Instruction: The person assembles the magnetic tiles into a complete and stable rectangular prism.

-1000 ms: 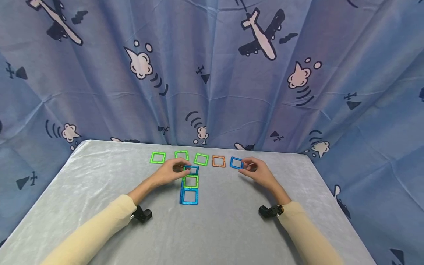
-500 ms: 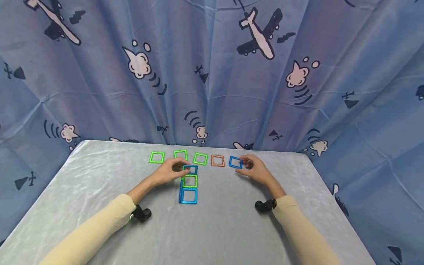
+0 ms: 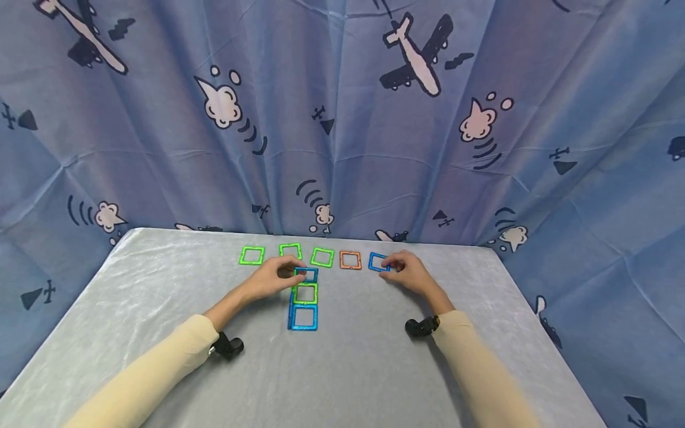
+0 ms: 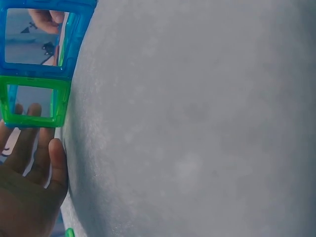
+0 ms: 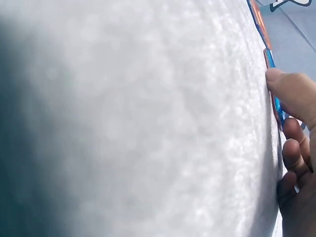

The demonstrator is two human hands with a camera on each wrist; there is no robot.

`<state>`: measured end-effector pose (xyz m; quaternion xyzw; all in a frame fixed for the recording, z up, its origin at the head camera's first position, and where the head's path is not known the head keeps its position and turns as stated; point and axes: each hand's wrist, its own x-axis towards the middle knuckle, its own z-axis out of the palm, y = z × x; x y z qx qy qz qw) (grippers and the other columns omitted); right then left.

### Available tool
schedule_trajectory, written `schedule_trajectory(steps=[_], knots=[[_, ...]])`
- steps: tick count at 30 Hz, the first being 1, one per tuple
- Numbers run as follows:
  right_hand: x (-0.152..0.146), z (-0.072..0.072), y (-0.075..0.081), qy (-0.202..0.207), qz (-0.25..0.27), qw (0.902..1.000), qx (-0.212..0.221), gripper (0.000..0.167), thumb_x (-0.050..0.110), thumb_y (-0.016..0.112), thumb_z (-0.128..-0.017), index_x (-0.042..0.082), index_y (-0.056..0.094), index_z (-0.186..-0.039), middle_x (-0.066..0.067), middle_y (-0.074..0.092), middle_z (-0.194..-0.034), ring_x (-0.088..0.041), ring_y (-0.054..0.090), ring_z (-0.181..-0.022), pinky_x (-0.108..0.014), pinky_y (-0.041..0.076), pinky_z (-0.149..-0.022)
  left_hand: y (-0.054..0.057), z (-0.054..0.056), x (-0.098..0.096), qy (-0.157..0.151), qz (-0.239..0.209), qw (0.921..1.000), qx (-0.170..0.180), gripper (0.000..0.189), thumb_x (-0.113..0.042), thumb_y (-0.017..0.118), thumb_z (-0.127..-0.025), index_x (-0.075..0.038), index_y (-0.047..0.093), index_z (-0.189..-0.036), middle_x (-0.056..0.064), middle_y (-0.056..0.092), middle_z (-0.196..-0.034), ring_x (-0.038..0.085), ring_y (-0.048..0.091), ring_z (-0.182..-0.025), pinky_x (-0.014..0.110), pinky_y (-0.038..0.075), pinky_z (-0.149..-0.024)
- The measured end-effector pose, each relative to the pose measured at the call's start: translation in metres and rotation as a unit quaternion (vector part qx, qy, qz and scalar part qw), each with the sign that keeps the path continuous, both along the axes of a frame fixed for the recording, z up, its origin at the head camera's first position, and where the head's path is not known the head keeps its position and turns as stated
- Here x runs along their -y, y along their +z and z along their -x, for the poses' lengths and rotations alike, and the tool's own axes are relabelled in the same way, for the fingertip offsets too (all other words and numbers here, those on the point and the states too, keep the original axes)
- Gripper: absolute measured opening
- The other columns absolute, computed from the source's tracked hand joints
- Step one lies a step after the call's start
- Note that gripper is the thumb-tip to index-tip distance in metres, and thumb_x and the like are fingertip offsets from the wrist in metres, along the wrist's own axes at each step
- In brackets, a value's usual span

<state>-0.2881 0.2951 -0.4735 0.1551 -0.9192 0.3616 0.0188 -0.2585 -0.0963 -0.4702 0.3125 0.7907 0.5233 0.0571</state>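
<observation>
The loose blue frame (image 3: 370, 261) sits at the right end of a row on the tabletop (image 3: 348, 368), and the right hand (image 3: 411, 275) pinches its right side, thumb at the near edge. From where I stand, what has just changed is that grip: the thumb has slid a little further left along the frame, which I take to mean the piece is now more firmly held. I can't be sure whether it is raised at all.

Beside it in the row lie an orange frame (image 3: 350, 268) and three green frames (image 3: 321, 266), each apart from its neighbour. Nearer the person is the joined structure (image 3: 305, 304), blue and green squares set edge to edge, with a narrow side showing on its left. The left hand (image 3: 267, 278) holds its far end, thumb and forefinger bent round the blue square there; how hard it presses, I can't tell.

Compared with a second ago, the right forearm has swung inward and forward, bringing its black wrist device (image 3: 423, 326) with it. The row keeps its spacing, and the left hand and structure look the same. Behind everything hangs the airplane-printed curtain (image 3: 342, 137).
</observation>
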Motion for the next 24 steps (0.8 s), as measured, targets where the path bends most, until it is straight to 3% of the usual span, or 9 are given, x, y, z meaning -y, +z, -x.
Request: schedule_trajectory(steps=[11, 24], knots=[[-0.0006, 0.0009, -0.0026, 0.014, 0.038, 0.9991, -0.013, 0.008, 0.003, 0.083, -0.084, 0.001, 0.077, -0.089, -0.007, 0.061, -0.084, -0.020, 0.052, -0.077, -0.029, 0.042, -0.068, 0.0009, -0.0006, 0.0003, 0.001, 0.001, 1.0000, 0.005, 0.027, -0.015, 0.070, -0.099, -0.002, 0.069, -0.123, 0.014, 0.069, -0.116, 0.027, 0.064, -0.111, 0.045, 0.048, -0.100], [-0.0037, -0.0030, 0.0026, 0.014, 0.039, 0.9991, -0.008, 0.006, 0.003, 0.079, -0.089, 0.001, 0.077, -0.094, -0.005, 0.062, -0.087, -0.020, 0.054, -0.078, -0.028, 0.045, -0.068, 0.0010, 0.0003, -0.0004, 0.001, 0.006, 1.0000, 0.004, 0.027, -0.014, 0.069, -0.099, -0.001, 0.068, -0.123, 0.009, 0.069, -0.116, 0.027, 0.064, -0.111, 0.045, 0.048, -0.100]])
